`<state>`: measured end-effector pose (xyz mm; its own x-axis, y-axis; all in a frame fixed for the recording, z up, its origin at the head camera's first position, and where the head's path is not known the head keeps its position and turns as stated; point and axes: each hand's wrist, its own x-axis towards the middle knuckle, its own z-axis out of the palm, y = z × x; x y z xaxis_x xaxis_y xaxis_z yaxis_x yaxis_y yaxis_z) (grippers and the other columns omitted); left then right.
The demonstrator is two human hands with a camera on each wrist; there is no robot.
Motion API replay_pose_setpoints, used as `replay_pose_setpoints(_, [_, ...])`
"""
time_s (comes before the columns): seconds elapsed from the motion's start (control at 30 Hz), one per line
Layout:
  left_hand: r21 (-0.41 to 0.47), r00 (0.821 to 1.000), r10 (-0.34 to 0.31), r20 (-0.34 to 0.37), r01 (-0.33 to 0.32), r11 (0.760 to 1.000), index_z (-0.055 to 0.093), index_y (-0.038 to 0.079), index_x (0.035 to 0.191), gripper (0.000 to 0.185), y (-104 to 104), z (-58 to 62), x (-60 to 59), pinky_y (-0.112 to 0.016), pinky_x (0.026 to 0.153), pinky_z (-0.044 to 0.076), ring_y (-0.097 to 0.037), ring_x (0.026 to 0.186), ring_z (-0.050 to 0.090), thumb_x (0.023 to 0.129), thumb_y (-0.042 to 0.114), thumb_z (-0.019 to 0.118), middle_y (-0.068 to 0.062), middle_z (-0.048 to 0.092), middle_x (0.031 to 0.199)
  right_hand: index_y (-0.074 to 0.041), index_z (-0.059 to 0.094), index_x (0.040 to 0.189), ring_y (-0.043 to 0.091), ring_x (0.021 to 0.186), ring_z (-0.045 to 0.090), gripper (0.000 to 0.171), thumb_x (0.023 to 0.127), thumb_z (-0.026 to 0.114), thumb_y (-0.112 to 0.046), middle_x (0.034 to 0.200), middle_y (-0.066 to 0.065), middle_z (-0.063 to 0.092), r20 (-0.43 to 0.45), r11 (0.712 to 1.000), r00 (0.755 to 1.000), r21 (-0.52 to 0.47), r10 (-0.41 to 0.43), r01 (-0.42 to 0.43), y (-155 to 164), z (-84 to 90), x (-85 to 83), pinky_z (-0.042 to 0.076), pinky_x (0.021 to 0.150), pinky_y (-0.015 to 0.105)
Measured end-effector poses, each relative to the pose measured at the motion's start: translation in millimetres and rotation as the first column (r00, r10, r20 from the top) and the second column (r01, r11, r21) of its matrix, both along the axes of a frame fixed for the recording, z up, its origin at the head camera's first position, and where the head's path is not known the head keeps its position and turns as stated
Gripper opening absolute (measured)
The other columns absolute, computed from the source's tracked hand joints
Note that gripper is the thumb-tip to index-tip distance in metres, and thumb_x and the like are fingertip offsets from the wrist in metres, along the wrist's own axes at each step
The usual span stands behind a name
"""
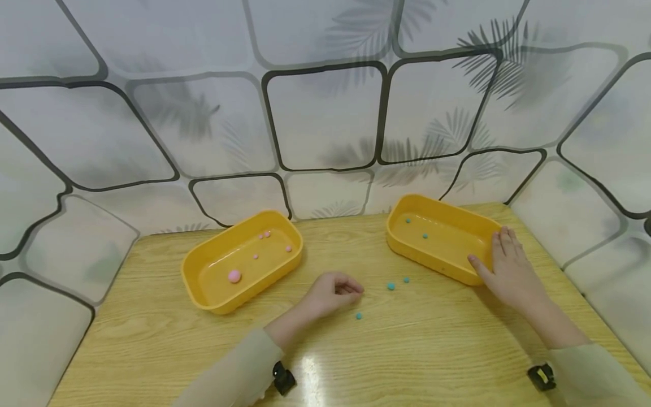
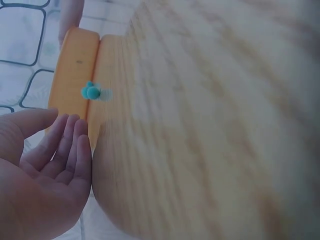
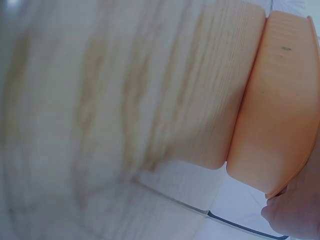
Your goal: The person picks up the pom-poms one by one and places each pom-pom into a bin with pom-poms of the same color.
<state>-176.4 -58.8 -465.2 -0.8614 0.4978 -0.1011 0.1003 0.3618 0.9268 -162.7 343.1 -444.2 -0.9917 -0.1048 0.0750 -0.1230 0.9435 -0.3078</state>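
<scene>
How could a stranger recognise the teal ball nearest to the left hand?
On the wooden table, find the left hand. Just below its fingertips in the head view lies the teal ball, alone; the other two loose balls sit nearer the right tray.

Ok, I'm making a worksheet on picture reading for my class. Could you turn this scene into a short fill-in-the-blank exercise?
1. All the balls showing in the left tray are coloured ____.
2. In the head view, ____ teal balls lie directly on the table.
3. The hand touching the right tray is the ____ one.
4. In the head view, ____ teal balls show inside the right tray.

Missing words: pink; three; right; two.
</scene>
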Motion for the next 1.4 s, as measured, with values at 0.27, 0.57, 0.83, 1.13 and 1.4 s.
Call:
replay_pose_setpoints(0.27, [-0.038,0.991,-0.130,-0.027,0.129,0.991,0.079,-0.001,0.113,0.018,-10.2,1.1,5.3,-0.012,0.079,0.056,-0.003,0.089,0.067,0.096,0.004,0.076,-0.014,0.080,0.106,0.026,0.004,0.157,0.059,0.159,-0.007,0.094,0.114,0.032,-0.053,0.166,0.048,-0.004,0.007,1.000,1.000,0.002,0.003,-0.003,-0.5,0.0,-0.5,-0.008,0.132,0.064])
replay_pose_setpoints(0.57, [-0.079,0.964,-0.243,-0.103,0.236,0.969,0.079,0.002,0.115,0.023,-14.8,-3.7,4.2,-0.015,0.082,0.057,-0.005,0.092,0.067,0.092,0.007,0.083,-0.011,0.079,0.108,0.026,0.004,0.157,0.059,0.159,-0.008,0.093,0.115,0.033,-0.051,0.166,0.047,-0.006,0.002,1.000,1.000,0.000,0.008,-0.008,0.0,-1.6,0.0,-0.009,0.133,0.063])
replay_pose_setpoints(0.83, [-0.186,0.931,-0.313,-0.189,0.279,0.942,0.080,0.006,0.111,0.021,-12.2,-2.3,3.5,-0.014,0.083,0.055,-0.002,0.090,0.062,0.090,0.006,0.085,-0.005,0.077,0.104,0.026,0.005,0.157,0.059,0.159,-0.007,0.092,0.115,0.033,-0.051,0.166,0.048,-0.004,-0.010,1.000,1.000,-0.003,0.005,-0.005,0.2,-1.9,0.6,-0.009,0.133,0.062])
replay_pose_setpoints(1.13, [-0.288,0.880,-0.358,-0.312,0.272,0.918,0.082,0.010,0.102,0.011,-8.1,-2.9,4.3,-0.011,0.074,0.051,0.002,0.081,0.057,0.091,0.009,0.085,0.000,0.071,0.091,0.026,0.003,0.157,0.058,0.159,-0.009,0.093,0.115,0.032,-0.051,0.166,0.046,-0.008,0.009,1.000,1.000,-0.009,0.002,-0.002,-1.1,1.1,1.0,-0.010,0.132,0.062])
replay_pose_setpoints(1.4, [-0.298,0.884,-0.355,-0.305,0.265,0.917,0.082,0.010,0.100,0.010,-7.3,-0.9,4.9,-0.011,0.073,0.049,0.003,0.079,0.054,0.091,0.008,0.085,0.001,0.070,0.090,0.026,0.004,0.157,0.059,0.159,-0.008,0.093,0.115,0.032,-0.052,0.166,0.046,-0.009,0.011,1.000,1.000,-0.007,-0.001,0.001,-1.3,1.9,0.8,-0.010,0.133,0.063])
